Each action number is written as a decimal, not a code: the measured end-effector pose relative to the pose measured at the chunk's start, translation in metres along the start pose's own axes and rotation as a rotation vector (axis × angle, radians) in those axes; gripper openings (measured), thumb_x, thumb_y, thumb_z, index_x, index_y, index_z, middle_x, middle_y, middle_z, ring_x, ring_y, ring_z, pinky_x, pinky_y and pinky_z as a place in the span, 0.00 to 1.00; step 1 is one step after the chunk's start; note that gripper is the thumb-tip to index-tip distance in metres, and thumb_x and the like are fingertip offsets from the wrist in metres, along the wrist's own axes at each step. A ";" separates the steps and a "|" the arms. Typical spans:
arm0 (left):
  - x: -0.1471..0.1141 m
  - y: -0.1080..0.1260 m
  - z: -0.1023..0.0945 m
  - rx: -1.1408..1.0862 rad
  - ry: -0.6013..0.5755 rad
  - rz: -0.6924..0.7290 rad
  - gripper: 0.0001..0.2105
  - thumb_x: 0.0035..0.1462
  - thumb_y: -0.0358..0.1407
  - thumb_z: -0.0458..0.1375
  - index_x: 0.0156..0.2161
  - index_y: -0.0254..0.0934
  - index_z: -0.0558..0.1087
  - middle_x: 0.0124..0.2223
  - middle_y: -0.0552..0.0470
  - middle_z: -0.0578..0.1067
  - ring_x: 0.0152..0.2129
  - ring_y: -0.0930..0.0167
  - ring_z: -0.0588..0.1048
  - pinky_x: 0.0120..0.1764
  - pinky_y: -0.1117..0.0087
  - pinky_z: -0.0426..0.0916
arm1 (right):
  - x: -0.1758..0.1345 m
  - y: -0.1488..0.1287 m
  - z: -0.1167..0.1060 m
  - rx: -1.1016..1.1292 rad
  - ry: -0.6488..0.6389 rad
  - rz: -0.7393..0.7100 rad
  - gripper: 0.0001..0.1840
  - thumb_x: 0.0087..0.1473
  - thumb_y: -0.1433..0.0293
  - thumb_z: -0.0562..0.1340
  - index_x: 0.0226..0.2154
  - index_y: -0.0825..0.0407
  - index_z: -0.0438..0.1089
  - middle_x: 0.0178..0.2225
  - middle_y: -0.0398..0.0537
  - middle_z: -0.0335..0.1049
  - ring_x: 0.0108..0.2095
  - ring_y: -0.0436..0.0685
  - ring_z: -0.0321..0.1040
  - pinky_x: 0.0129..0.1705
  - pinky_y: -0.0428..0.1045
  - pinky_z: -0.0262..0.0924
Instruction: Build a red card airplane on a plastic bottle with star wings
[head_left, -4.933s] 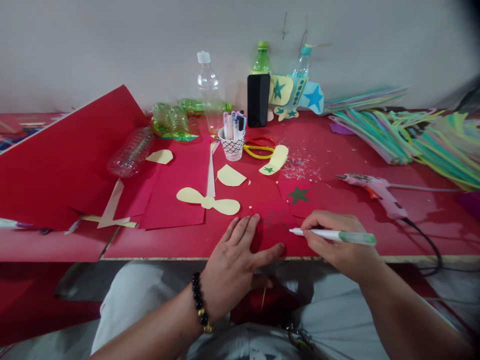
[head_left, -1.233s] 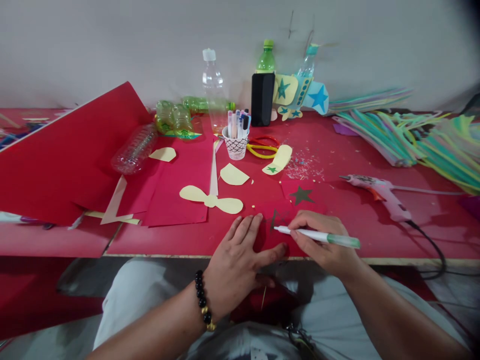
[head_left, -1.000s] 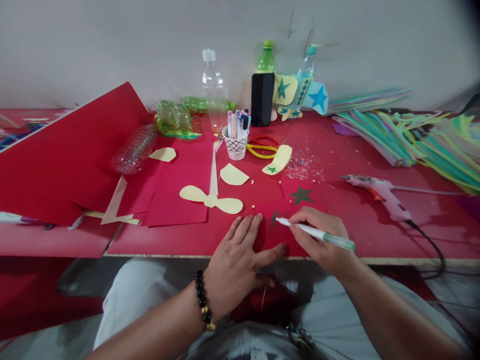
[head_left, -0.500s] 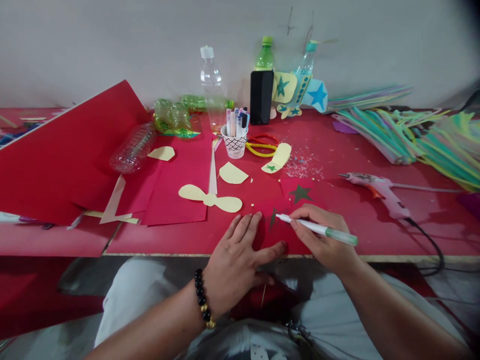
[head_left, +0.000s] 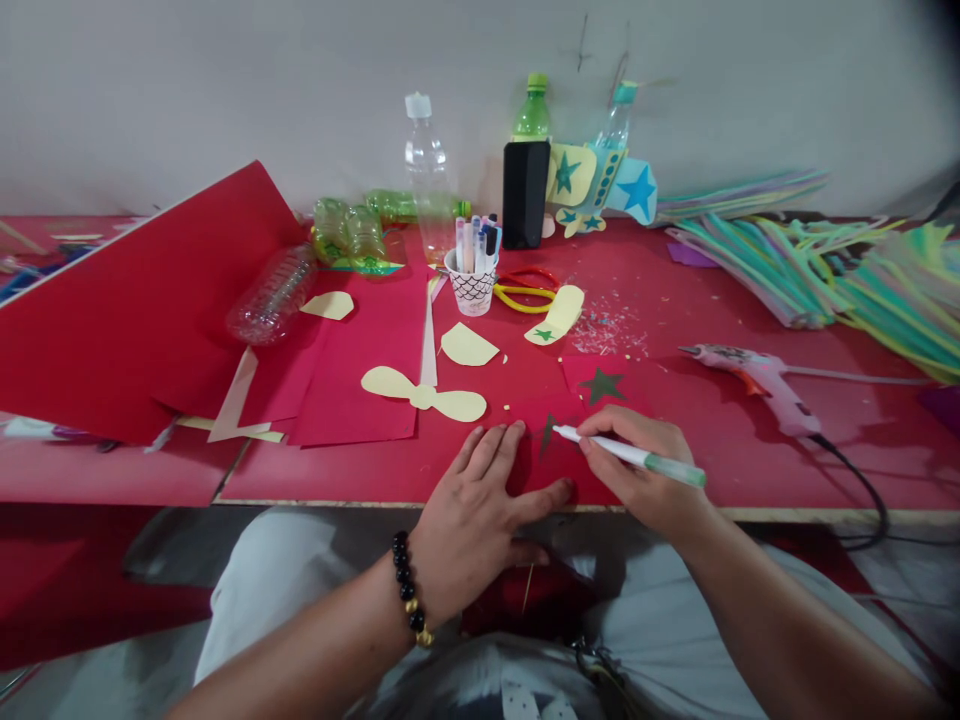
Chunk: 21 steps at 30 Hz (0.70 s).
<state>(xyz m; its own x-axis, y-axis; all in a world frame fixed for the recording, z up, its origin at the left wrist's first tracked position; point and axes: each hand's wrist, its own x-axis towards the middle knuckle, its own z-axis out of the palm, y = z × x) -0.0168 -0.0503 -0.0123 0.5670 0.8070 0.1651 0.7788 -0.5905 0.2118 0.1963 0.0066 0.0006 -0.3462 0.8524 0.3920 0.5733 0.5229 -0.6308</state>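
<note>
The marker (head_left: 646,460) is just right of the middle of the frame, slanted low, its pale tip pointing left and its green end pointing right. The right hand (head_left: 661,505) is drawn narrow around it, thumb and fingers pinching the white barrel a little behind the tip. It looks light, stiff and smooth, perhaps slightly slick; that front part of the barrel is likely the best place to hold it, leaving the tip free. Whether the tip touches the card (head_left: 589,490) cannot be told for sure.

The card lies flat at the lower middle of the frame, by the near edge of the bench (head_left: 352,475), with a dark, partly filled mark (head_left: 548,437) near the tip. The left hand (head_left: 476,520) is spread flat, thumb apart, fingertips over the card's left side, gripping nothing. The card should be light, thin and easy to crease or slide, so flat pressure near an edge, away from the ink, would suit it better than a pinch. Fresh ink may smear. Just above the right hand is a dark star (head_left: 604,386) on red paper.
</note>
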 end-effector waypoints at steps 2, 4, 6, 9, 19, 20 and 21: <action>0.000 0.000 0.000 -0.009 -0.008 -0.003 0.36 0.45 0.53 0.66 0.60 0.60 0.61 0.68 0.43 0.45 0.64 0.52 0.50 0.61 0.47 0.53 | 0.000 0.000 0.000 0.011 0.005 0.018 0.03 0.54 0.73 0.60 0.30 0.51 0.69 0.26 0.41 0.71 0.26 0.49 0.67 0.29 0.45 0.59; 0.000 0.000 0.000 -0.012 -0.014 0.001 0.36 0.45 0.53 0.66 0.60 0.60 0.61 0.68 0.43 0.45 0.64 0.52 0.50 0.61 0.47 0.54 | 0.001 0.000 0.000 -0.003 0.014 0.031 0.02 0.55 0.72 0.61 0.31 0.51 0.70 0.27 0.42 0.71 0.27 0.49 0.67 0.30 0.45 0.59; 0.000 0.000 -0.001 -0.007 -0.016 0.002 0.37 0.44 0.53 0.66 0.60 0.59 0.61 0.68 0.42 0.46 0.64 0.52 0.50 0.61 0.47 0.54 | 0.002 0.001 0.001 -0.012 0.023 0.027 0.02 0.54 0.72 0.61 0.32 0.51 0.70 0.27 0.42 0.71 0.27 0.49 0.67 0.30 0.45 0.59; 0.000 0.001 -0.002 0.003 -0.015 -0.004 0.37 0.44 0.53 0.66 0.60 0.59 0.61 0.68 0.42 0.46 0.64 0.52 0.51 0.61 0.48 0.53 | 0.002 0.001 0.000 0.017 0.036 0.039 0.04 0.53 0.73 0.61 0.28 0.51 0.70 0.24 0.41 0.70 0.24 0.49 0.65 0.28 0.45 0.57; -0.001 0.001 -0.003 0.024 -0.003 0.000 0.36 0.46 0.51 0.67 0.61 0.59 0.61 0.69 0.47 0.47 0.63 0.52 0.52 0.61 0.49 0.54 | 0.002 0.001 -0.004 0.064 0.068 0.048 0.07 0.49 0.73 0.60 0.22 0.51 0.68 0.19 0.40 0.66 0.20 0.49 0.60 0.23 0.46 0.53; -0.001 0.001 -0.003 0.026 -0.004 0.002 0.36 0.47 0.51 0.66 0.61 0.59 0.61 0.68 0.47 0.47 0.63 0.53 0.52 0.61 0.49 0.54 | 0.002 0.001 -0.004 0.072 0.074 0.048 0.06 0.49 0.73 0.59 0.23 0.51 0.68 0.20 0.41 0.67 0.21 0.50 0.61 0.24 0.46 0.53; -0.001 0.001 -0.003 0.029 -0.005 0.006 0.36 0.47 0.51 0.66 0.61 0.58 0.61 0.68 0.48 0.47 0.63 0.53 0.52 0.61 0.49 0.54 | 0.002 0.000 -0.003 0.080 0.073 0.047 0.06 0.49 0.73 0.59 0.24 0.51 0.69 0.21 0.41 0.68 0.22 0.50 0.62 0.25 0.46 0.54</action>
<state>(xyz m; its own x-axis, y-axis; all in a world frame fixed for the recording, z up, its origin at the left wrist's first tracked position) -0.0175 -0.0514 -0.0092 0.5731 0.8034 0.1618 0.7825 -0.5951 0.1830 0.1983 0.0088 0.0036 -0.2641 0.8745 0.4067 0.5251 0.4841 -0.7000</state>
